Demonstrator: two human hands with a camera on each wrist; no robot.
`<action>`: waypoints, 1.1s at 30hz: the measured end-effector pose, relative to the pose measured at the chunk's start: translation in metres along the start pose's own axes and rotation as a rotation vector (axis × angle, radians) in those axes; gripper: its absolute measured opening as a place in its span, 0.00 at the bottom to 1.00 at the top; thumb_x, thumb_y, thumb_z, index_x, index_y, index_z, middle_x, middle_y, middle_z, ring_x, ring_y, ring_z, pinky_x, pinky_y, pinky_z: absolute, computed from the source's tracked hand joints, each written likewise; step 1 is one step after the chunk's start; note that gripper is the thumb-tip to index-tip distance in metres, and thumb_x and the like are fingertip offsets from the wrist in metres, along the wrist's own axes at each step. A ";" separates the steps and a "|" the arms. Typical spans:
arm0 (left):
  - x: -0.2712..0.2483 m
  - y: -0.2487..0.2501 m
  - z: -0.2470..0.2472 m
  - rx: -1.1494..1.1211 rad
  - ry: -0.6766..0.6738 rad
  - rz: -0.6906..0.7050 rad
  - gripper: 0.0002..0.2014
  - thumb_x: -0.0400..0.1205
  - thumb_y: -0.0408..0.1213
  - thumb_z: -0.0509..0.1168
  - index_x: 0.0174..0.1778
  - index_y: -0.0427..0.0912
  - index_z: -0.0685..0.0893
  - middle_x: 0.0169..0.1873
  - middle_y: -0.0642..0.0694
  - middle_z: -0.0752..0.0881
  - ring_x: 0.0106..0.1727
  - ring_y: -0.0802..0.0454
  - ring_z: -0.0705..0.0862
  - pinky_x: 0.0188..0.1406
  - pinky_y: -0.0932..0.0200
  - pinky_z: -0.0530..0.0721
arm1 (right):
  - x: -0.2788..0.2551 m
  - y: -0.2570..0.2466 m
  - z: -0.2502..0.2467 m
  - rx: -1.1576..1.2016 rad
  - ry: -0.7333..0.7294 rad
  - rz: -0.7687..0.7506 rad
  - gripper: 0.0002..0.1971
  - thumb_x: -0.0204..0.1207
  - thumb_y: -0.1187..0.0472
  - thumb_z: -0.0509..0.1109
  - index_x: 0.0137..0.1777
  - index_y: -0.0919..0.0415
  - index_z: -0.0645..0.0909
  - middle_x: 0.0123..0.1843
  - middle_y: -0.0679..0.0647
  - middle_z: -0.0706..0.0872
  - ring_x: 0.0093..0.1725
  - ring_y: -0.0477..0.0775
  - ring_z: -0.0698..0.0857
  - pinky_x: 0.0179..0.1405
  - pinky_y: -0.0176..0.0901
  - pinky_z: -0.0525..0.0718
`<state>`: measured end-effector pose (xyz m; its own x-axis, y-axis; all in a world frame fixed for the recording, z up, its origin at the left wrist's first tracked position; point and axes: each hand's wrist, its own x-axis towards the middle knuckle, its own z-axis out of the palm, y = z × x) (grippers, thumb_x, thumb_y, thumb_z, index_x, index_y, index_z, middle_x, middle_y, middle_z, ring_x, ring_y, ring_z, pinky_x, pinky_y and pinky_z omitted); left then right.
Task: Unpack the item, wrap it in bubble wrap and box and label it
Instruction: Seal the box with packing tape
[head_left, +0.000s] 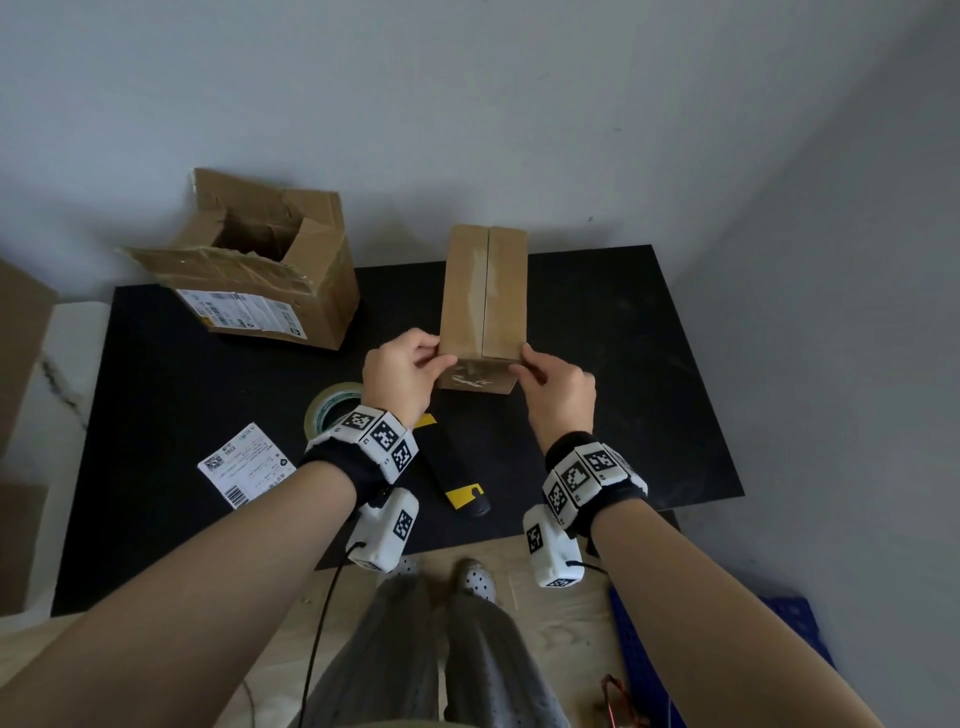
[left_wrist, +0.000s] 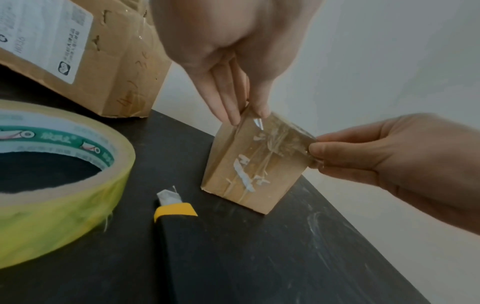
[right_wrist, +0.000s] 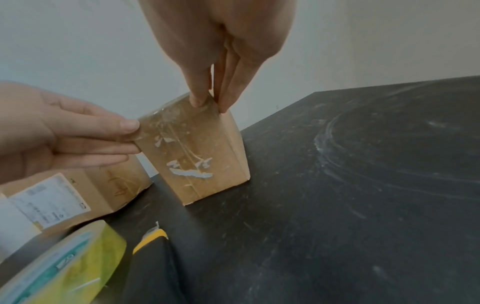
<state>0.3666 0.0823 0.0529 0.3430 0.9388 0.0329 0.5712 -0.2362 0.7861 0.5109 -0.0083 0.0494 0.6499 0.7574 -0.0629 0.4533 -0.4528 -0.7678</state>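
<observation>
A small, long, closed cardboard box (head_left: 483, 301) lies on the black table (head_left: 623, 389), its near end face scuffed with white marks. A strip of clear tape (left_wrist: 275, 131) spans the box's near top edge and folds onto the end face. My left hand (head_left: 439, 358) pinches the tape at the box's near left corner. My right hand (head_left: 522, 364) pinches the tape's other end at the near right corner. In the left wrist view, the left hand (left_wrist: 249, 117) pinches with thumb and fingertips. In the right wrist view, the right hand (right_wrist: 210, 105) does the same on the box (right_wrist: 197, 160).
A torn, opened shipping carton (head_left: 249, 260) stands at the back left. Near my left wrist lie a tape roll (head_left: 327, 410), a yellow and black utility knife (head_left: 457, 478) and a loose shipping label (head_left: 244, 465). The table's right half is bare.
</observation>
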 end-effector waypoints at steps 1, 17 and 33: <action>0.000 -0.001 -0.001 0.009 -0.011 0.022 0.14 0.74 0.33 0.73 0.55 0.37 0.84 0.49 0.41 0.90 0.53 0.51 0.88 0.56 0.57 0.84 | 0.000 0.000 0.000 -0.029 -0.001 -0.034 0.18 0.77 0.62 0.71 0.66 0.63 0.81 0.60 0.58 0.88 0.60 0.54 0.86 0.64 0.45 0.82; 0.008 -0.012 -0.006 0.176 -0.132 0.228 0.06 0.77 0.35 0.71 0.48 0.38 0.88 0.42 0.41 0.90 0.44 0.45 0.89 0.45 0.46 0.87 | 0.010 0.004 -0.004 -0.262 -0.017 -0.340 0.07 0.74 0.66 0.73 0.49 0.68 0.86 0.37 0.60 0.88 0.35 0.62 0.87 0.34 0.56 0.87; 0.005 -0.010 -0.002 0.255 -0.090 0.270 0.03 0.77 0.34 0.71 0.43 0.38 0.87 0.33 0.41 0.89 0.34 0.44 0.88 0.32 0.46 0.87 | 0.006 -0.027 0.015 -0.377 -0.002 -0.137 0.29 0.64 0.48 0.81 0.52 0.70 0.75 0.47 0.62 0.84 0.41 0.65 0.87 0.35 0.52 0.84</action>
<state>0.3606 0.0900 0.0466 0.5641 0.8110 0.1548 0.6143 -0.5375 0.5777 0.4927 0.0156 0.0604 0.5668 0.8235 0.0228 0.7282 -0.4879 -0.4813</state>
